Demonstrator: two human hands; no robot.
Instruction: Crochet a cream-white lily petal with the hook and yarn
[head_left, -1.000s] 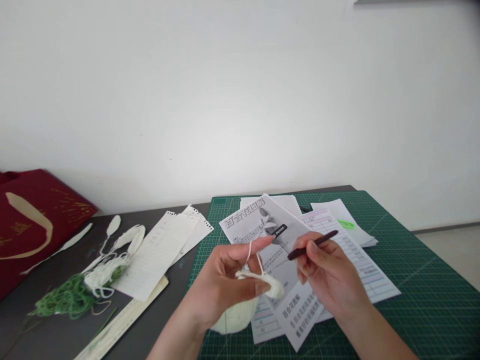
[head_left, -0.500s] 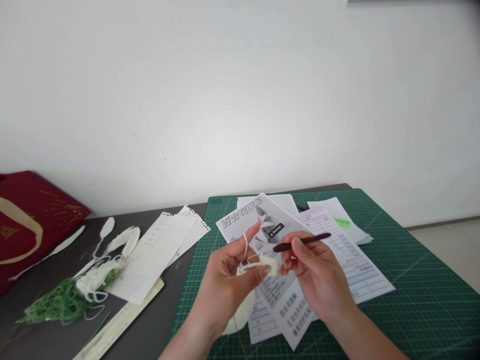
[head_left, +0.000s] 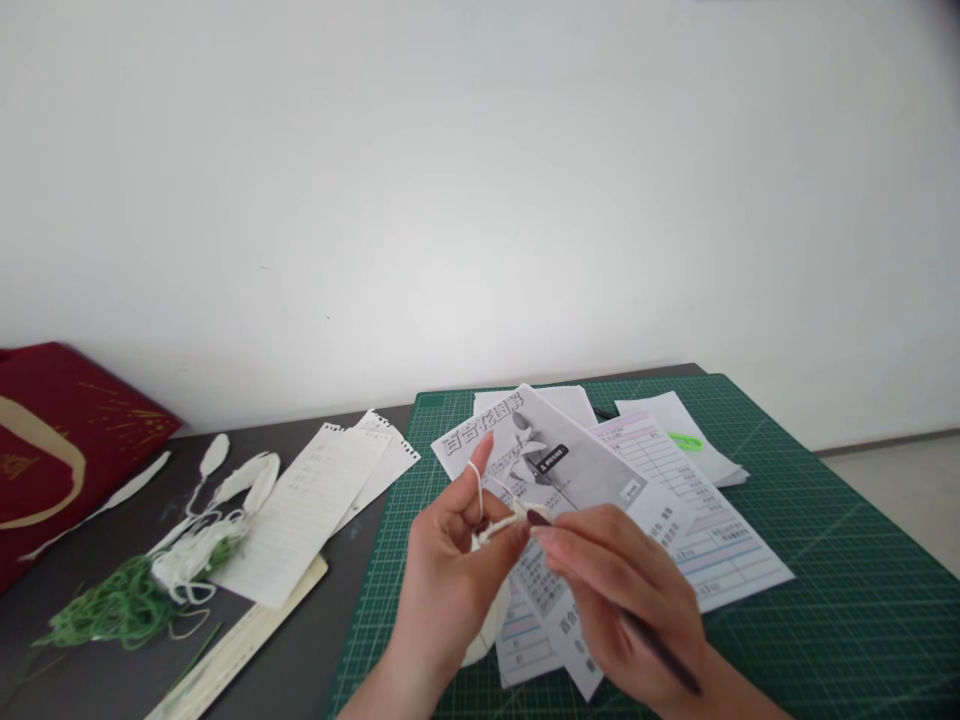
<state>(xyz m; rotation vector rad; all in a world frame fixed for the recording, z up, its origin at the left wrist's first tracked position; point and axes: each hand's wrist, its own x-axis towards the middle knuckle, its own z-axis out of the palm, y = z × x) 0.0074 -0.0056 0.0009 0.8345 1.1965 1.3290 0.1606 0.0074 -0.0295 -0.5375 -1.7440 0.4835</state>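
Observation:
My left hand [head_left: 457,570] pinches a small piece of white crochet work [head_left: 517,520] between thumb and fingers, with a strand of white yarn [head_left: 478,485] looped round its raised index finger. My right hand [head_left: 622,590] grips a dark brown crochet hook [head_left: 660,655]. The hook's handle slants down to the right under the palm, and its front end meets the crochet work by my left thumb; the tip is hidden there. Below my left wrist lies a white ball of yarn [head_left: 491,630], partly covered by the hand. Under both hands is a printed pattern sheet [head_left: 600,470].
A green cutting mat [head_left: 810,530] carries several papers and a bright green clip-like item [head_left: 685,442]. To the left are handwritten notes [head_left: 300,520], green yarn [head_left: 124,605], white crocheted petal shapes [head_left: 251,480], a pale strip [head_left: 247,640] and a red bag [head_left: 67,430].
My right hand has turned over, swinging the hook's handle from pointing up right to down right, and its front end has come to the crochet work. My left index finger has shifted slightly left.

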